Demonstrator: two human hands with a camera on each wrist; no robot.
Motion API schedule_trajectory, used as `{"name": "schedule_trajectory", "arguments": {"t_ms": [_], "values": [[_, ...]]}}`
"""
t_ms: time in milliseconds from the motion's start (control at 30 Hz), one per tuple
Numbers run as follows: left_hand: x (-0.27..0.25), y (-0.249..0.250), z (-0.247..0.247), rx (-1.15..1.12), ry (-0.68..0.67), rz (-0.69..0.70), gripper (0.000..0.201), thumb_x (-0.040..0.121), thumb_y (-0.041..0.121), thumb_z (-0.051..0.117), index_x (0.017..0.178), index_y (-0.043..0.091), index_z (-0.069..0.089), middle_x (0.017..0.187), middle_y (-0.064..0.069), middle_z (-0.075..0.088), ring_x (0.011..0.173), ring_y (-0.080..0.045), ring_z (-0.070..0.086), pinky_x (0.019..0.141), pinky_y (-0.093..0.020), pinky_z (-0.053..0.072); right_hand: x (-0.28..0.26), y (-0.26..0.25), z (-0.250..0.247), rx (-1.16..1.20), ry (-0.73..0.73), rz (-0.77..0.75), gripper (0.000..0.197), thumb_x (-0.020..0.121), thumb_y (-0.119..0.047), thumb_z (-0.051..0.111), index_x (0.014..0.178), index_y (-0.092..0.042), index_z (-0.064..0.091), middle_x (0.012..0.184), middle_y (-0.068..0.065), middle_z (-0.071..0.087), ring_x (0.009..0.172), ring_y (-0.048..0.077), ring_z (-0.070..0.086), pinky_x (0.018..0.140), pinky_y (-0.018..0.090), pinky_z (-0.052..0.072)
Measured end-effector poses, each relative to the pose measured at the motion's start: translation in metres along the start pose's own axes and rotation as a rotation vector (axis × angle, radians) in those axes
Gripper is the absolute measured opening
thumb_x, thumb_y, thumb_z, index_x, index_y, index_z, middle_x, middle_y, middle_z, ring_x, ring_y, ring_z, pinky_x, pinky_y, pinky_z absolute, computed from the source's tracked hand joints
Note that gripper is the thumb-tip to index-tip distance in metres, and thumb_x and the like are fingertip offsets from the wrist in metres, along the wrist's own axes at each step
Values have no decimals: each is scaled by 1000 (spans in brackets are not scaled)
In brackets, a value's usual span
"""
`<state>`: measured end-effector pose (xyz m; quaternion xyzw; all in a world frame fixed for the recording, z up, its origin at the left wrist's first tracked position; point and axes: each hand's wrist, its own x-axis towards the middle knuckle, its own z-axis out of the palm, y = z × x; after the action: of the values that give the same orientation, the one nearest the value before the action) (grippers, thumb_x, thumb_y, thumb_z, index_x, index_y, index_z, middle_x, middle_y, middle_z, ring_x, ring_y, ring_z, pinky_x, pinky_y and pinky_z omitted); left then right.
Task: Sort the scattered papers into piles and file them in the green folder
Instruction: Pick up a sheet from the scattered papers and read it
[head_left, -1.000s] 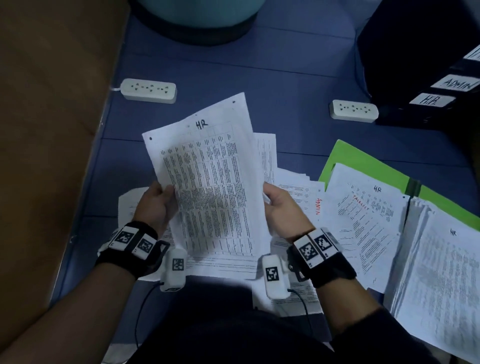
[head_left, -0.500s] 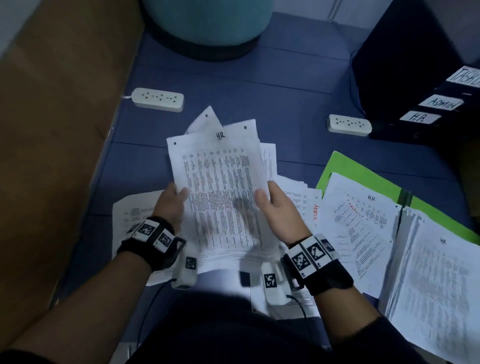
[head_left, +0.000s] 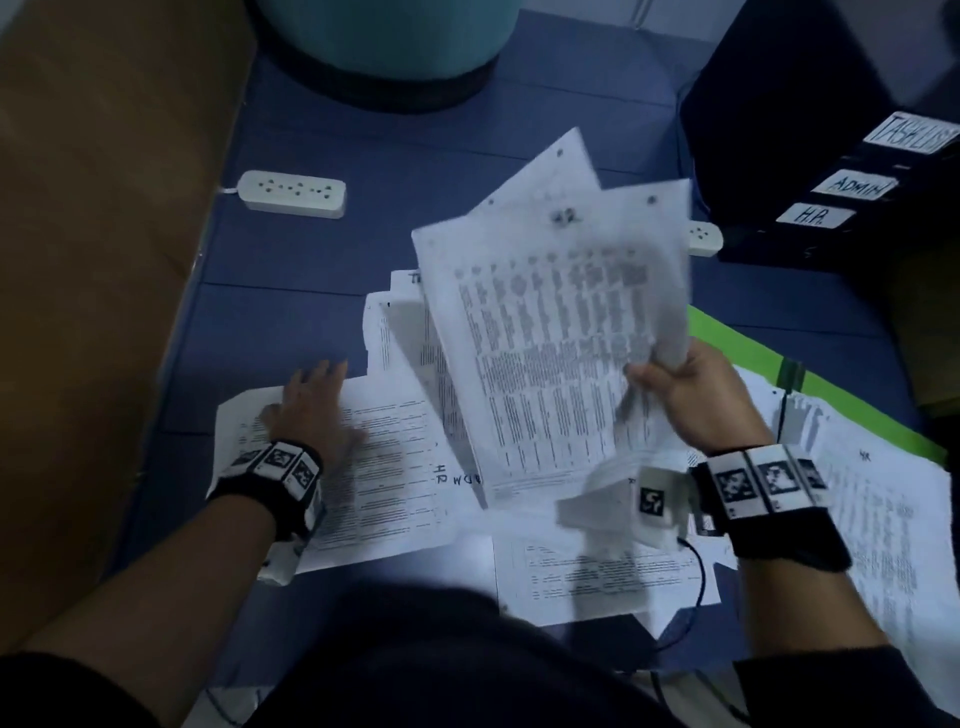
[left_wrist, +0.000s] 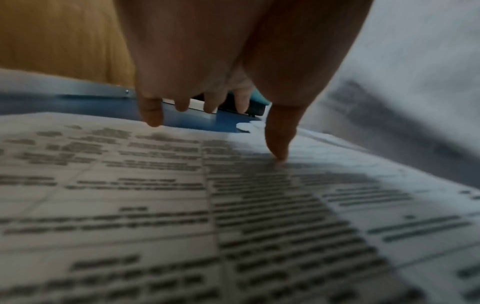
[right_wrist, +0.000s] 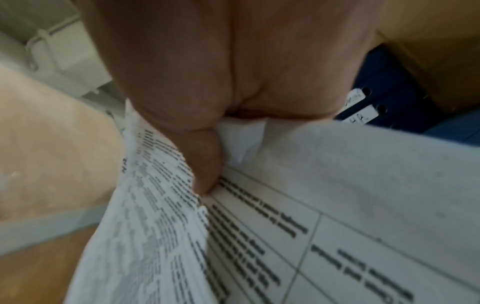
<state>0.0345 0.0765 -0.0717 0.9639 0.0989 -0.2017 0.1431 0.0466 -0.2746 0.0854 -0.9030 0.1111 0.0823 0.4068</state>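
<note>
Printed sheets (head_left: 550, 343), white, table text, punched holes at top, raised and fanned, blurred. Scattered papers (head_left: 395, 467) flat on blue floor, overlapping. Green folder (head_left: 737, 343) open at right, filed pages (head_left: 883, 519) inside.

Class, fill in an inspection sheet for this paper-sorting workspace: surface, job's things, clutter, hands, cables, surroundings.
Surface: blue mat, papers spread on it.
Job's things: held sheets; loose papers; green folder open, partly covered.
Clutter: two power strips.
Hands: left hand spread on loose papers; right hand grips held sheets.
Cables: black wire below right wrist.
Surroundings: labelled binders, teal drum, brown panel.
</note>
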Motion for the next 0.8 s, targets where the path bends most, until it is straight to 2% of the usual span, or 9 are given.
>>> {"name": "schedule_trajectory", "arguments": {"t_ms": [133,200,267,333,400,533,633,700,800], "values": [[3,-7,-12,186,6,-65,65,73,53,70,127,31,43,133,-6,45,124,-31,36,96,-52,31,2,-2,-14,142,48,-5,8,88,-21,67,84,-14,67,78,0,70,78,23,65,77,39,52],[2,-11,-19,191,-44,-102,31,80,42,67,106,29,55,121,-4,54,116,-28,43,97,-48,33,-1,-4,-8,232,27,-9,12,88,-15,66,77,-18,65,67,-10,67,69,15,64,74,39,52],[-1,-15,-28,37,-28,-122,13,85,33,65,90,23,58,106,-6,61,102,-28,53,91,-41,36,-3,-6,2,334,-16,-6,11,89,-8,63,78,-11,65,64,-7,67,63,13,63,69,35,51],[-8,-17,-43,-284,48,-207,18,86,26,67,93,10,62,95,-11,61,87,-28,55,77,-34,39,-6,-8,13,398,-59,-17,12,88,-5,63,76,-5,62,60,-2,64,59,14,61,61,31,49],[-11,-22,-53,-600,132,-291,33,85,21,71,99,-7,62,95,-15,62,87,-31,60,70,-33,40,-8,-8,24,458,-82,-15,17,88,-3,61,74,-10,59,54,-10,59,53,4,56,55,22,46],[-14,-30,-47,-856,92,-281,35,84,13,70,112,-6,62,106,-15,63,91,-22,57,76,-33,43,2,-2,48,559,-213,68,14,89,-2,60,92,-15,65,71,-10,69,67,6,63,63,21,49],[-17,-29,-24,-881,35,-275,32,81,8,72,110,-4,64,106,-20,65,98,-29,62,76,-35,48,22,29,69,92,-234,195,14,84,-2,63,92,-13,66,84,2,70,77,21,62,68,28,45],[-20,-24,-13,-908,41,-238,41,78,0,74,116,-2,59,116,-20,63,109,-33,59,90,-44,48,24,49,78,-274,-180,280,16,84,-7,58,98,-10,64,90,9,65,79,24,56,66,28,41],[-24,-22,-3,-933,115,-211,54,75,-9,72,123,1,51,123,-16,59,114,-29,56,98,-45,44,17,57,77,-272,-112,278,25,90,-9,53,114,-13,59,96,7,58,81,22,48,69,25,35]]}}
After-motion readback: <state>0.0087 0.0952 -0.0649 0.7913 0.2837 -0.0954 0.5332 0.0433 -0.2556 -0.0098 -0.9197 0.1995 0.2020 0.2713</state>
